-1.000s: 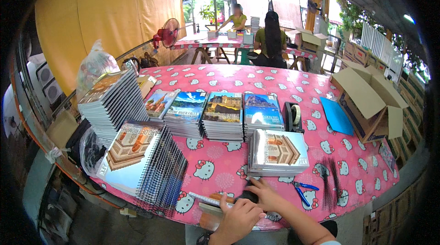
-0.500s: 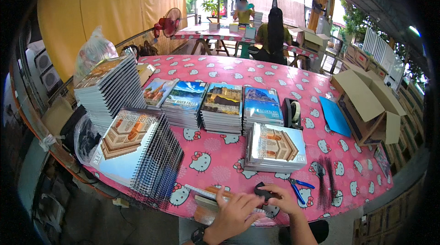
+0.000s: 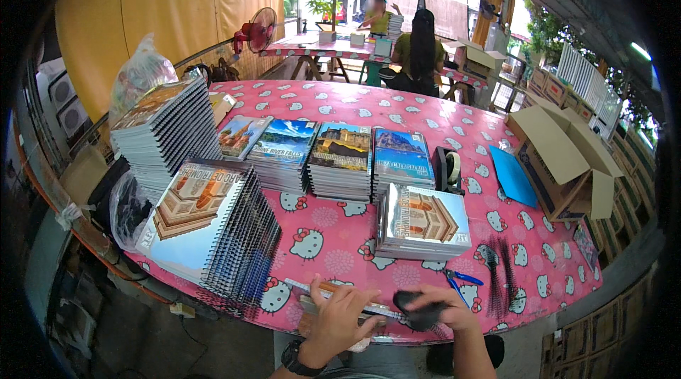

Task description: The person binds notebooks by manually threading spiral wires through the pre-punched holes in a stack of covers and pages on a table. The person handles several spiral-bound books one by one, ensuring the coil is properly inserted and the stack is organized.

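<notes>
At the near edge of the pink table, a notebook point(image 3: 308, 307) lies low, its pale spine edge showing and much of it covered. My left hand point(image 3: 340, 315) grips it from above, fingers on the far side and thumb nearer me. A black rounded object point(image 3: 420, 308), too blurred to name, is in my right hand point(image 3: 443, 307) at the right end of the notebook's edge. Blue-handled pliers point(image 3: 463, 285) lie right of that hand. Beside them are black wire coils point(image 3: 498, 272). Farther in stands a short stack of notebooks point(image 3: 423, 221) with an arch on the cover.
Tall stacks of spiral-bound notebooks point(image 3: 220, 230) stand at left. A row of picture-covered stacks point(image 3: 340, 159) runs behind. A tape dispenser point(image 3: 447, 170), a blue sheet point(image 3: 512, 175) and an open cardboard box point(image 3: 560, 159) are at right. Two people sit at a farther table point(image 3: 305, 48).
My right hand has turned and moved slightly right with the black object, now blurred. My left hand has shifted a little left, still on the notebook. The view has tilted slightly.
</notes>
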`<state>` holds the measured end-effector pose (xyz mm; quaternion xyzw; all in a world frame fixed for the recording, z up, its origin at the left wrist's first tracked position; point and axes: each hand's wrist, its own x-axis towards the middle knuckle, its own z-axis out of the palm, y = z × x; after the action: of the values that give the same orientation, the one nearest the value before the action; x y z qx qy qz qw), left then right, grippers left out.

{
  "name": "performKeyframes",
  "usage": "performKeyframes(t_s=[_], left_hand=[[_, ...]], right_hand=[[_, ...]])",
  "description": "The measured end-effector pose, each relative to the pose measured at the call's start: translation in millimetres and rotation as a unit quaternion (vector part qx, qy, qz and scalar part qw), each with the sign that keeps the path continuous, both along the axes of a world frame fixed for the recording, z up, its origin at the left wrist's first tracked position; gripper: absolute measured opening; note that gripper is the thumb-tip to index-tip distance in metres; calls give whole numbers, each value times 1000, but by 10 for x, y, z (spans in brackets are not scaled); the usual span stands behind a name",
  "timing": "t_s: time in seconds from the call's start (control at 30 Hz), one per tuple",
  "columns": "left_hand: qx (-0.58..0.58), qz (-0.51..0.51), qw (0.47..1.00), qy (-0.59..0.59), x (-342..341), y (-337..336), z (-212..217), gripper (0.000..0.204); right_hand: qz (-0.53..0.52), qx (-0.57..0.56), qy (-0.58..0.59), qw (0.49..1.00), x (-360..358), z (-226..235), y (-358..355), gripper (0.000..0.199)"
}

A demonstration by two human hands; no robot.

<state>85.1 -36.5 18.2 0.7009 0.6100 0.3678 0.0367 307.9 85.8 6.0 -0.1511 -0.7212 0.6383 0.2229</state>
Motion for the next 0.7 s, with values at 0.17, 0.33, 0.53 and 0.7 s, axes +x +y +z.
performKeyframes(t_s=[0.17, 0.33, 0.53, 0.7], left_hand=[[33, -4, 999, -33, -18, -10, -17, 54], [11, -4, 999, -48, -28, 1, -27, 57], [-6, 41, 999, -17, -64, -30, -27, 64], [98, 176, 972, -120, -398, -95, 14, 102]], right_hand=[[-15, -56, 68, 996, -62, 37, 5, 51], [3, 99, -86, 991, -185, 196, 179, 51], [27, 105, -140, 984, -362, 299, 160, 54], [84, -9, 106, 991, -392, 350, 77, 44]])
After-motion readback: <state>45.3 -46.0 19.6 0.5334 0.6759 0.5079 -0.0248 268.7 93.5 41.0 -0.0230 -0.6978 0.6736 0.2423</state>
